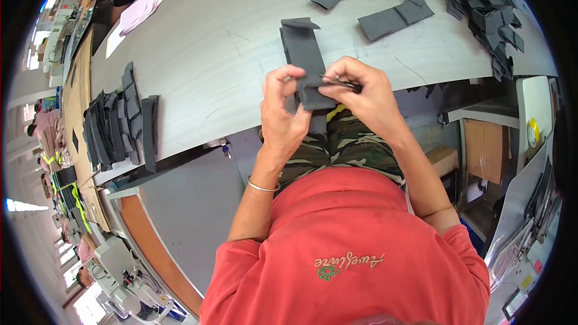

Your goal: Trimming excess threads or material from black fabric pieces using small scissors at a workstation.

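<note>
Left grip (282,108) holding grey fabric strip (304,51), right grip (367,93) with small dark tool (350,86), pale table (198,54)

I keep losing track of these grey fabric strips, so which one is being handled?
The grey fabric strip at centre, between the left hand and right hand; the other strips lie on the table untouched.

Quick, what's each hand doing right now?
Left hand: partly closed, thumb and fingers holding the dark grey fabric strip.
Right hand: closed, holding a small dark tool at the strip; exact tool type unclear.
</note>
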A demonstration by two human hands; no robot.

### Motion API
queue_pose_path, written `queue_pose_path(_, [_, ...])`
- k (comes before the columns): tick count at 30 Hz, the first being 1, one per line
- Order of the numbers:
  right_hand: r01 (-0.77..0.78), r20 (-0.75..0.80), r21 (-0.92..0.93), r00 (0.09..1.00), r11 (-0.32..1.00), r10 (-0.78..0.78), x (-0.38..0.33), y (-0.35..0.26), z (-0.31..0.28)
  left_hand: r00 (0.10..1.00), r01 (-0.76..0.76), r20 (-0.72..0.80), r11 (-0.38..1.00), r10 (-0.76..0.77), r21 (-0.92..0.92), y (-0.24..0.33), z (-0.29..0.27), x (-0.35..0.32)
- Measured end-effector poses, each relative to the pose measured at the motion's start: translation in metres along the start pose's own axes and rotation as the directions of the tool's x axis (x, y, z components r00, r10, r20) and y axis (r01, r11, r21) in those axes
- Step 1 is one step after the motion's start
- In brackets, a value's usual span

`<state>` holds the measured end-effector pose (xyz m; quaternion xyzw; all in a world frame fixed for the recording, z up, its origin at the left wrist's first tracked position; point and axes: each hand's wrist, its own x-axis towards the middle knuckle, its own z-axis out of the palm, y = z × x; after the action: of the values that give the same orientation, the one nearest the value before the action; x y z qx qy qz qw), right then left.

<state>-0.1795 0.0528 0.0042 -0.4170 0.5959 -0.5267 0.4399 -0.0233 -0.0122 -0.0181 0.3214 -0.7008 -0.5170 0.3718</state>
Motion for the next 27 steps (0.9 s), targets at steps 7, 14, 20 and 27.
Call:
queue_pose_path(7, [0.182,0.026,-0.152,0.983,0.972,-0.18,-0.018,-0.001,0.011,0.955,-0.055,-0.271,0.967,0.124,0.25,-0.015,-0.008,0.01])
queue_pose_path(14, [0.214,0.034,-0.247,0.977,0.945,-0.212,-0.015,0.002,0.012,0.947,0.306,0.098,0.766,-0.306,-0.566,-0.002,-0.015,0.001])
queue_pose_path(20, [0.269,0.075,-0.269,0.963,0.925,-0.258,-0.016,0.002,0.002,0.949,0.289,0.088,0.724,-0.302,-0.626,0.002,-0.006,0.002])
queue_pose_path(27, [0.347,-0.045,-0.563,0.893,0.75,-0.447,0.001,0.0,-0.012,0.942,0.324,0.126,0.741,-0.312,-0.589,0.004,-0.004,0.0])
